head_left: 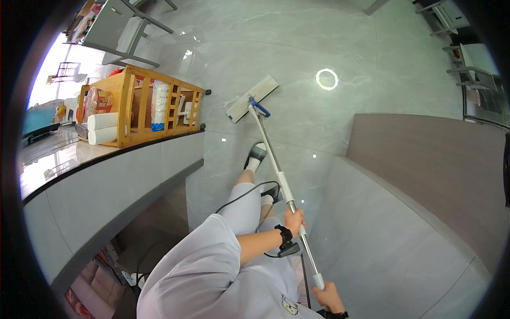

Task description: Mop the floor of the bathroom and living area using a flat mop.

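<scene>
My left hand (295,220) is wrapped round the middle of a flat mop's pole (269,141), and a black strap with a small device sits on that wrist. Lower down, my right hand (330,297) grips near the white end of the same pole. The pole slants away from me to the upper left. At its far end, the long pale mop head (266,87) lies flat on the tiled floor, joined by a blue swivel piece (260,108). My feet, in dark slippers (256,154), stand just behind the mop head.
A wooden rack (127,101) with packages and white rolls stands on a counter (69,151) at left. Grey chairs (109,26) stand beyond it. On the right is a low wall with a brown top (425,159). A black cable (249,191) hangs by my legs.
</scene>
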Available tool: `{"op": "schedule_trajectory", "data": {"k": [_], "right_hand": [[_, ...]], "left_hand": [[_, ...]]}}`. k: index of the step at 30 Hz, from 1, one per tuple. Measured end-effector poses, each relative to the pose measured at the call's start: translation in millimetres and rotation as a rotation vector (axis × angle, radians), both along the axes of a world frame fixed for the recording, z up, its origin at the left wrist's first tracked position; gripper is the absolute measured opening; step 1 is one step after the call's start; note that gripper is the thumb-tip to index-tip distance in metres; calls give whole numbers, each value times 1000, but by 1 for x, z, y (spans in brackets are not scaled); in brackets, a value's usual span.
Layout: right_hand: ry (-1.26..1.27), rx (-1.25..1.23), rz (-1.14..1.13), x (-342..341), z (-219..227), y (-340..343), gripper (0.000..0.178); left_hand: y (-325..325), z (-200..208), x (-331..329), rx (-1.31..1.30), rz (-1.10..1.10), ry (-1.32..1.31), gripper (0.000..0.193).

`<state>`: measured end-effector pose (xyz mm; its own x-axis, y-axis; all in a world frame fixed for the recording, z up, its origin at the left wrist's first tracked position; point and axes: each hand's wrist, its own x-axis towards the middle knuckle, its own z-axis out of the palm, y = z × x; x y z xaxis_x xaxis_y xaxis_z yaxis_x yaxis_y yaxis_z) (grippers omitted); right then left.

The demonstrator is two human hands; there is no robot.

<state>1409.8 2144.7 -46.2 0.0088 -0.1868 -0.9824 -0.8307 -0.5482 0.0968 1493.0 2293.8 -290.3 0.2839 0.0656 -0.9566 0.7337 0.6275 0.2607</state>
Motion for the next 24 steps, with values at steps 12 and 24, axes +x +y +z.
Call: {"op": "schedule_trajectory", "data": {"k": [12, 24], "right_hand": [[11, 28, 436, 165, 34, 92, 32], [143, 15, 350, 135, 4, 89, 33]], "left_hand": [[124, 16, 82, -372, 360, 294, 11], [112, -2, 64, -137, 339, 416, 10]]}}
